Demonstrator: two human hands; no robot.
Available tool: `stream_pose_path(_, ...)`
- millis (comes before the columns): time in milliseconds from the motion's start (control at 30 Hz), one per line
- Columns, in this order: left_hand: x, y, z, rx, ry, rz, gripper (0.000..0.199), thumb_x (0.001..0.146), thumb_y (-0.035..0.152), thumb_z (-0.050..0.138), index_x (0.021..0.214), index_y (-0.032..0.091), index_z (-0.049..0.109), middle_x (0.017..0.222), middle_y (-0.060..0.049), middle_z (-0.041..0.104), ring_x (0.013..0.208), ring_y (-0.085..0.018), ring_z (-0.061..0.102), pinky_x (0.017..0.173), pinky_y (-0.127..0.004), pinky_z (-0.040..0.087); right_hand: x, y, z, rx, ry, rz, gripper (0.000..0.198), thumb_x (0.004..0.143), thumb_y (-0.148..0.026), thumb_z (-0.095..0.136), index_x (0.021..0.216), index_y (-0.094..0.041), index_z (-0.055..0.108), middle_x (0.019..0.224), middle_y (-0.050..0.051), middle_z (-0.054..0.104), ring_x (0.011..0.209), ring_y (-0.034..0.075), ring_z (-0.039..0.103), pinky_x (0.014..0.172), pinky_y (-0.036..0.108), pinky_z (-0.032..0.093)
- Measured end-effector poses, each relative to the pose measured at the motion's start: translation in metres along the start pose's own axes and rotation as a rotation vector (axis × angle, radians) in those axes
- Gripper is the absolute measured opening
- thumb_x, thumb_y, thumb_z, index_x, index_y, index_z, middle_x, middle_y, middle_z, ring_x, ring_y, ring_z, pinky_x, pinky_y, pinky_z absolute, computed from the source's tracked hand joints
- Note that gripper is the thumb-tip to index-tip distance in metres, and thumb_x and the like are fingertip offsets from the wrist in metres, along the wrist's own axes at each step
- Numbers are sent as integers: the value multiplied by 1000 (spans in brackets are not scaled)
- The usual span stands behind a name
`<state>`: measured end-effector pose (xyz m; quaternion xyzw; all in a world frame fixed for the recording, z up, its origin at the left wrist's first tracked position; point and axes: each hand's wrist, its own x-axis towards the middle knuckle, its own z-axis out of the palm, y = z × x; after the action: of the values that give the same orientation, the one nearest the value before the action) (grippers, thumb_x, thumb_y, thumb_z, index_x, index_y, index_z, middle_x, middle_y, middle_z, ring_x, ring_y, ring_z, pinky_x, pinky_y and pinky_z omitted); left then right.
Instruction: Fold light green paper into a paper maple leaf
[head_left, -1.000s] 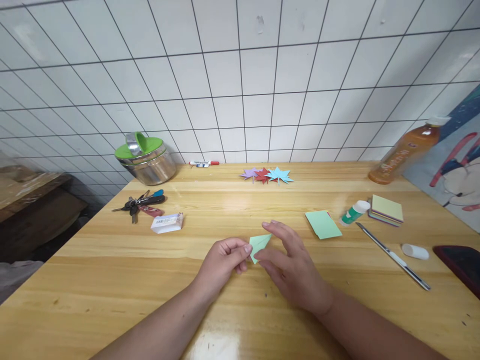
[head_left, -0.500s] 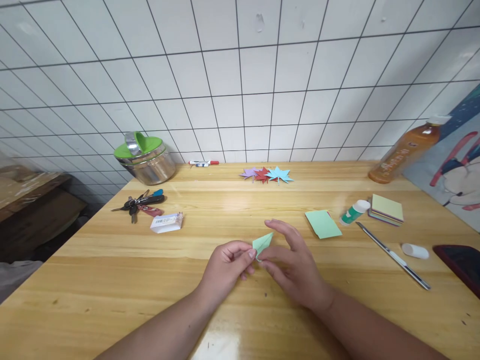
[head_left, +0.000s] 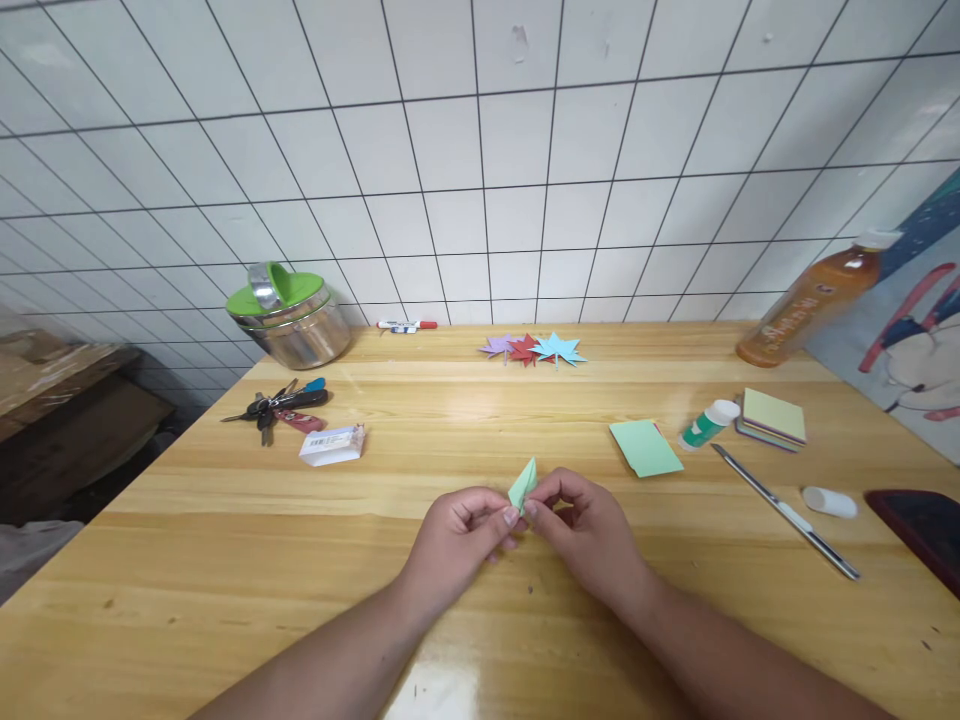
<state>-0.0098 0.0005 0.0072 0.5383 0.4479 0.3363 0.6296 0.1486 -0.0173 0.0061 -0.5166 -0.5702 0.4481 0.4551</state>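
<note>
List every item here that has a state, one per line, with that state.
Green paper piece: folded, pinched by left hand and right hand.
Steel container: lid on.
Orange bottle: capped, leaning.
Glue stick: lying down, cap off.
Paper leaves: finished, lying flat.

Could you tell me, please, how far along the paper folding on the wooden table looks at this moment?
Done: three folded paper leaves, purple, red and blue, lie by the tiled wall. In hand: the left hand and right hand pinch a small folded light green paper piece, not yet leaf-shaped. Left: a flat light green paper square and a stack of coloured paper squares lie unfolded.
</note>
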Motion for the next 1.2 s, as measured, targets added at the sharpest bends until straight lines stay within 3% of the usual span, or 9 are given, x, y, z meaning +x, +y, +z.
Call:
stream_pose_path(133,1,0,-2,-31,-65,-22,22,74,35,63,78,13,62,73,-6,66,60,-12,58,51,-20,43,0,0,1,55,5,10,14,77,-29,57,68,-18,55,65,0,62,62,13,60,55,23,47)
stream_pose_path(467,0,2,3,-13,-33,-30,23,72,37,63,74,14,59,68,-4,64,58,-11,56,50,-20,41,0,1,2,85,11,24,12,74,-27,59,66,-18,54,66,0,61,62,13,60,57,24,49)
stream_pose_path(633,-2,2,4,19,-61,-8,25,73,39,61,71,14,59,61,-2,60,53,-10,53,49,-20,39,0,3,2,49,17,-18,10,75,-27,58,69,-18,56,68,0,61,62,13,58,57,23,48)
stream_pose_path(967,0,0,3,153,33,111,20,72,32,61,63,15,60,58,-1,60,52,-11,49,52,-21,38,1,0,1,75,45,40,11,72,-27,62,68,-18,56,61,-2,58,58,11,54,54,22,44)
stream_pose_path(1200,1,0,1,103,-29,107,18,74,33,61,73,15,61,62,0,59,56,-11,50,56,-21,40,2,-2,1,74,55,8,11,73,-27,61,70,-18,56,64,-2,58,60,11,56,54,21,44)
